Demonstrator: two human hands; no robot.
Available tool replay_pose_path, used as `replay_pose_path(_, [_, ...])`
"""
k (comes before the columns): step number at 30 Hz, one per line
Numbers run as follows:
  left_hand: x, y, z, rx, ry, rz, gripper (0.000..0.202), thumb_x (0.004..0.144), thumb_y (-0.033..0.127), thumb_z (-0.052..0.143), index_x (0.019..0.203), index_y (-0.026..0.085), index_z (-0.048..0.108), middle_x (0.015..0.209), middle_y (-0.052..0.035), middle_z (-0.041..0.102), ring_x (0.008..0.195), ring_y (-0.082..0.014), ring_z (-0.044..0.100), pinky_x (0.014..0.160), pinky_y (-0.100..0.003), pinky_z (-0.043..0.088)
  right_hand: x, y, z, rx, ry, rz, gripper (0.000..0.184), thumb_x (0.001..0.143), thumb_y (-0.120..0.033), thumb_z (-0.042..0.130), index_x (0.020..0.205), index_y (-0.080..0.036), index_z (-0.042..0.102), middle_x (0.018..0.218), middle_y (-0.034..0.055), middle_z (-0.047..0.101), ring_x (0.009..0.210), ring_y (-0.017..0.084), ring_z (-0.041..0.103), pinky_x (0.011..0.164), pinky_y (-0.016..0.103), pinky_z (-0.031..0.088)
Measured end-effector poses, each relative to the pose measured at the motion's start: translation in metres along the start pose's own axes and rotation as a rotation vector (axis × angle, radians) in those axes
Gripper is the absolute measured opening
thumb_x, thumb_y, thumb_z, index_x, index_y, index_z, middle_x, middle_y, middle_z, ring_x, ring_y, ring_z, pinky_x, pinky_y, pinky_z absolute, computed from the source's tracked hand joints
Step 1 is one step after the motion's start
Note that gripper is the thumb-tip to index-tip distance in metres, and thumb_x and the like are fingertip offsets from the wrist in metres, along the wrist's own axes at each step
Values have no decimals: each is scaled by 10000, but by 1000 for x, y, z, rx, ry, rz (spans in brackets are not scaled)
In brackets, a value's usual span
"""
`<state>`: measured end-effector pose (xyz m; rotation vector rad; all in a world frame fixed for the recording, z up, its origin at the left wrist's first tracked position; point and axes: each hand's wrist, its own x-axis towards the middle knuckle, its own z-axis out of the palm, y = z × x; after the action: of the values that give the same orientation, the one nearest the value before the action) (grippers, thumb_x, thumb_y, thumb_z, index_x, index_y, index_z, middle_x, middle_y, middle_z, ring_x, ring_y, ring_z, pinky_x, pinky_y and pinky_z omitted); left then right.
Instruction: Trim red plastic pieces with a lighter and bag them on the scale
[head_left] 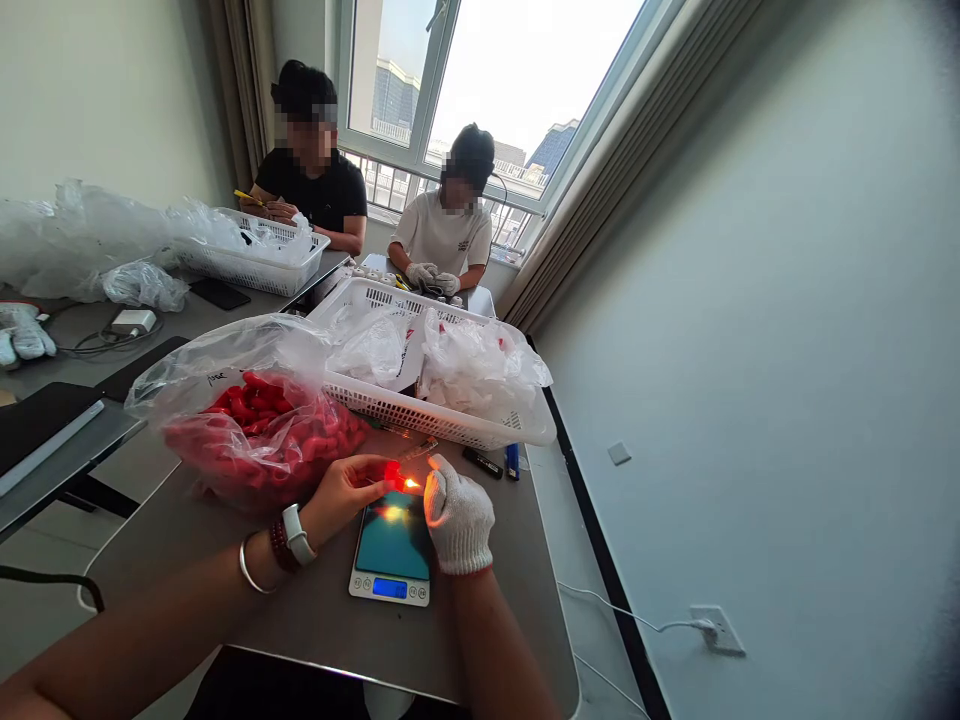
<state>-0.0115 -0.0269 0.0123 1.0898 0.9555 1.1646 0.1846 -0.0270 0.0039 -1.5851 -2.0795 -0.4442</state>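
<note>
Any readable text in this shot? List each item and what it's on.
Scale digits on the digital scale: blue display, too blurred to read.
Handwriting on the clear plastic bag: illegible.
Red print in the white plastic basket: too blurred.
Print on the white T-shirt: too small.

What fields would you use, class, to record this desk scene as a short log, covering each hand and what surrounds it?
Left hand: bare, pinching a small red piece
Right hand: white knit glove, beside a small flame
Beneath hands: digital scale
Nearby: clear bag of red pieces; white plastic basket; blue lighter
Others: co-worker in black shirt; co-worker in white shirt
</note>
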Motion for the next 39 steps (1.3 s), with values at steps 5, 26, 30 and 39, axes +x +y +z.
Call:
replay_pose_path(5, [1,2,-2,57,13,5,361,630,313,818,921,135,703,844,-59,723,768,-192,664,684,-304,553,-4,-1,0,1,-22,13,291,953,-281,480,1159,-135,625,1007,84,666,781,137,618,727,267,484])
replay_pose_path(26, [0,3,0,175,32,79,316,646,326,778,892,143,702,712,-11,611,649,-139,560,577,-245,476,-4,-4,-3,-18,-59,42,339,928,-342,571,1208,-151,562,1204,92,579,1014,201,603,857,393,529])
replay_pose_path(30, [-1,1,0,188,6,66,330,644,323,787,900,134,701,700,-13,617,632,-140,565,565,-249,483,-4,-5,-4,-21,-50,48,336,930,-342,568,1209,-154,561,1205,90,578,1015,200,603,858,394,528])
replay_pose_path(39, [-3,8,1,178,18,79,313,713,339,745,957,148,700,789,-28,649,695,-146,577,612,-255,498,-2,-3,-3,-17,-49,47,336,927,-341,573,1206,-154,564,1206,91,578,1017,201,603,858,390,528])
